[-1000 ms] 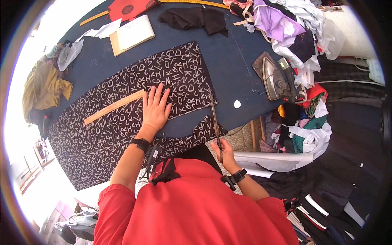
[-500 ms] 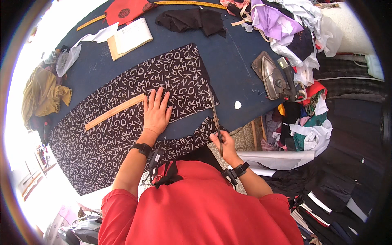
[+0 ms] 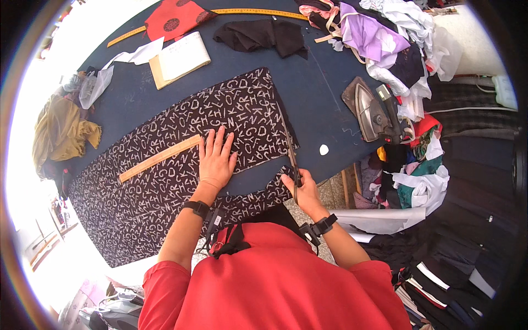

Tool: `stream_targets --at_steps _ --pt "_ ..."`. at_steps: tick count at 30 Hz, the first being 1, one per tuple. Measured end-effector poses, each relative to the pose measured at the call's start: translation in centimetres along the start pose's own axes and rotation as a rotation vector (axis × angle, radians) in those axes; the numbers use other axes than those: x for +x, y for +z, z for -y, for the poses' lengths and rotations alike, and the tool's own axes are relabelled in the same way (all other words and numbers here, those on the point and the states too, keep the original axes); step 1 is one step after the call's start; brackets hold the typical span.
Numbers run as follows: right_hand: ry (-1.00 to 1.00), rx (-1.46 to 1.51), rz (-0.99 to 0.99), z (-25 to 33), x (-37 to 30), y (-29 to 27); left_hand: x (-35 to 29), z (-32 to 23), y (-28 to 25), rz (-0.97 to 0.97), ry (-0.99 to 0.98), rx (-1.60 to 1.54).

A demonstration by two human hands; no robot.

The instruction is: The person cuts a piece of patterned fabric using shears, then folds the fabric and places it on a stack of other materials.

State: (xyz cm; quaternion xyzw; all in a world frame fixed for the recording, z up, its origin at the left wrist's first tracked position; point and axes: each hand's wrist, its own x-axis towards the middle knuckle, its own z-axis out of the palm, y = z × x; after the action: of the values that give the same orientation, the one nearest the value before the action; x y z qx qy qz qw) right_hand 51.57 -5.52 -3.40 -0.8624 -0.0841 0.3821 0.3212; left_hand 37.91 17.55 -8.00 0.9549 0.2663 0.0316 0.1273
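A black fabric [image 3: 165, 154] printed with white letters lies spread across the dark blue table. My left hand [image 3: 217, 166] rests flat on it, fingers stretched out, beside the end of a wooden ruler [image 3: 159, 158]. In my right hand [image 3: 303, 192] is a pair of scissors [image 3: 292, 154], its blades pointing away from me along the fabric's right edge. A cut-loose strip of the same fabric [image 3: 279, 184] hangs near the table's front edge, close to my right hand. A small white piece of tailor's chalk [image 3: 324, 149] lies to the right of the scissors.
An iron [image 3: 371, 113] stands at the right, near piled cloths [image 3: 374, 36]. Further back lie an open notebook [image 3: 179, 58], black cloth [image 3: 261, 37], red fabric [image 3: 175, 21] and a yellow tape measure [image 3: 258, 11]. Olive cloth [image 3: 63, 135] sits at the left edge.
The whole view has shifted slightly, so the table's things appear a little lower and further right. My left hand stays flat on the fabric; the scissors remain at its right edge.
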Motion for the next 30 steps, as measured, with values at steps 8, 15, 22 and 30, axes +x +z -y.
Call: stream_targets --at_steps 8,15,22,30 --pt "-0.119 0.250 -0.011 -2.0 1.0 0.5 0.2 0.3 -0.1 0.018 0.000 0.013" --pt "-0.101 0.177 0.007 -1.9 1.4 0.0 0.1 0.2 -0.5 0.022 0.004 -0.023" --pt "-0.042 -0.036 0.003 1.8 3.1 -0.1 -0.1 0.4 -0.3 0.025 -0.007 -0.028" --pt "-0.078 0.141 0.056 0.4 4.2 0.1 0.0 0.6 -0.3 0.017 -0.004 -0.030"
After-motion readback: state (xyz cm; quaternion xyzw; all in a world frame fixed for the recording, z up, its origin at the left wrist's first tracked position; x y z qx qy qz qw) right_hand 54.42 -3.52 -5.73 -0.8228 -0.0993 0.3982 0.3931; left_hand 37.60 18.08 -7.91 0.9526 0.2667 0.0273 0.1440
